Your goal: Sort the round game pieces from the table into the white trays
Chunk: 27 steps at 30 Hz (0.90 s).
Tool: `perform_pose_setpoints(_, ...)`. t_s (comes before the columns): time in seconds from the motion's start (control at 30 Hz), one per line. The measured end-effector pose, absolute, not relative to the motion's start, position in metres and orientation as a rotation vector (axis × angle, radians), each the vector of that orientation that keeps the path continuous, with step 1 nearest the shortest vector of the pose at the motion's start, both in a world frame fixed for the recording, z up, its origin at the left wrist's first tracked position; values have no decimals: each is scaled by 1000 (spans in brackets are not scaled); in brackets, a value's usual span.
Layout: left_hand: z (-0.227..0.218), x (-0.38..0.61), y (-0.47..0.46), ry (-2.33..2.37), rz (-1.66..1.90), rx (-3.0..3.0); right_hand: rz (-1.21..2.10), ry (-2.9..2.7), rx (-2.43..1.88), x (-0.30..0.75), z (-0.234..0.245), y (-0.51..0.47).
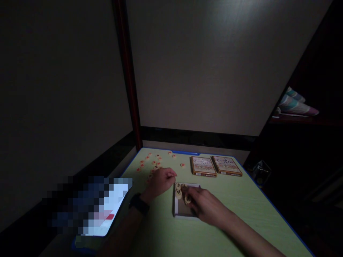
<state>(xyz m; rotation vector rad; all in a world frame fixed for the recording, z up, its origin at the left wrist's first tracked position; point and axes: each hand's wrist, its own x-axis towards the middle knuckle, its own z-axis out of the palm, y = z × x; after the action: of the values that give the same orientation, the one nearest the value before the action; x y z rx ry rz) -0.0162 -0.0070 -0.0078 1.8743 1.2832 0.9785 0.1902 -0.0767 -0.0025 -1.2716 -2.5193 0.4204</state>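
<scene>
An open shallow box [175, 208] with pale walls sits on the green table, several round Chinese chess pieces [178, 193] in its far left corner. Over the box, my right hand [207, 205] pinches a dark-marked Chinese chess piece [187, 199]. My left hand [160, 182], with a dark watch [139, 203] on its wrist, is just beyond the box's left side. Its fingers are curled together, and anything inside them is hidden. Red-marked Chinese chess pieces [154, 162] lie scattered beyond it, some partly covered by that hand.
Two closed printed boxes [204, 166] lie side by side toward the table's back right. A bright, partly blurred screen [112, 203] is at the left edge. Panels stand behind the table [257, 214]. Striped fabric [296, 101] rests on a shelf at right.
</scene>
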Motion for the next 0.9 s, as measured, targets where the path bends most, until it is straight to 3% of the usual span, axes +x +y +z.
perform_pose_setpoints(0.37,-9,-11,-17,1345,652,2221,474,-2375,-1285,187,-11,-71)
perform_pose_setpoints(0.9,-6,-9,-20,1354,602,2229,415,-2343,-1281,183,-19,-68)
